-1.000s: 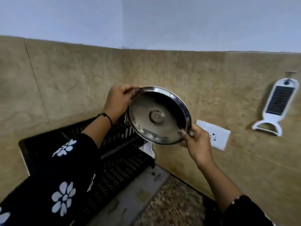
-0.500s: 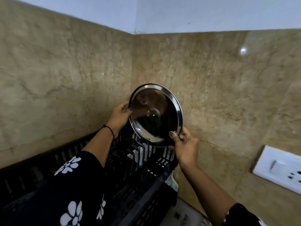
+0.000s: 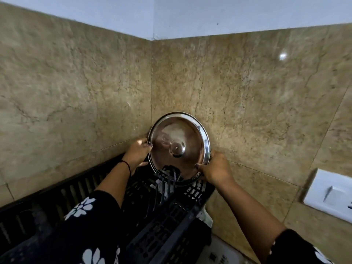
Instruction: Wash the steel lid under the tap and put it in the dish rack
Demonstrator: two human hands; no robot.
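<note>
The round steel lid [image 3: 179, 147] with a small knob in its centre stands almost upright at the far corner of the black plastic dish rack [image 3: 163, 225]. Its lower edge sits down among the rack's black prongs, close to the tiled corner. My left hand [image 3: 137, 153] grips the lid's left rim. My right hand [image 3: 215, 168] holds its lower right rim. Whether the lid rests on the rack or is carried by my hands, I cannot tell.
Brown marbled wall tiles [image 3: 76, 82] close in on the left and behind the rack. A white switch and socket plate [image 3: 331, 195] is fixed on the right wall. A bit of pale counter [image 3: 222, 252] shows beside the rack's right end.
Both hands have carried the lid down and further into the corner, so its lower edge is now among the rack's prongs. The view has shifted closer to the rack.
</note>
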